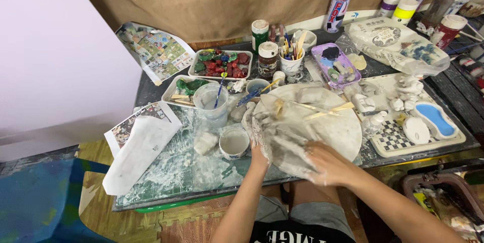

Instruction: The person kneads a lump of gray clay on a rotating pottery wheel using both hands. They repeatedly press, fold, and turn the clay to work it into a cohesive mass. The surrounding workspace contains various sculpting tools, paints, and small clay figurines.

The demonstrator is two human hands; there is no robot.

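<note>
Clay slab (287,139) on round board (343,127): our left hand (256,129) and right hand (325,161) lie flat, fingers spread, gripping nothing. We judge even, light pressure best.

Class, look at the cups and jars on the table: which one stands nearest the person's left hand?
The small white cup, just left of the left hand; the other cups and jars stand farther back.
</note>
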